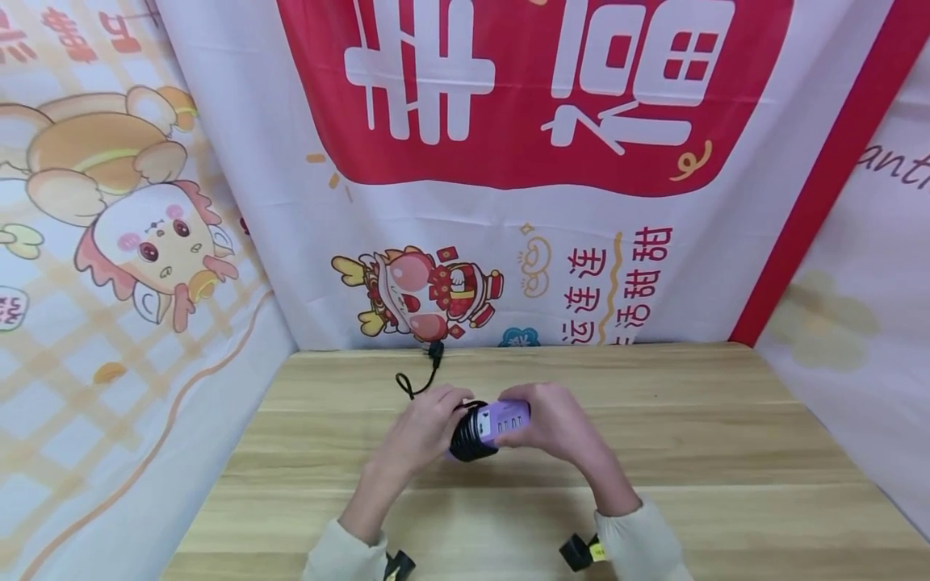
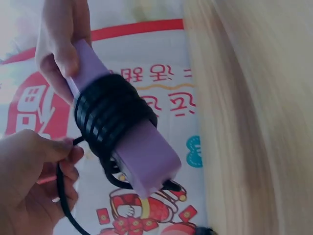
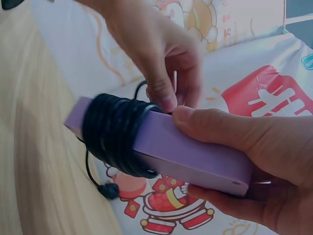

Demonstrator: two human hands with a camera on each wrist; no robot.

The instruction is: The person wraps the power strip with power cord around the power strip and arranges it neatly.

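Observation:
A purple power strip (image 1: 503, 420) is held up over the wooden table, tilted. Its black cord (image 2: 110, 110) is wound around the middle in several tight turns. My right hand (image 1: 548, 415) grips one end of the strip, thumb along one side and fingers on the other, as the right wrist view shows. With thumb and fingertips my left hand (image 1: 429, 424) pinches the loose length of cord beside the coil; in the left wrist view this hand (image 2: 29, 176) is just apart from the strip's body. The cord's free end runs to a black plug (image 1: 436, 350) near the table's back edge.
The wooden table (image 1: 654, 452) meets a white and red printed cloth (image 1: 501, 218) at the back. Printed cloth walls stand at the left (image 1: 80, 323) and right (image 1: 835, 323). Black straps with small devices (image 1: 577, 553) sit at the wrists.

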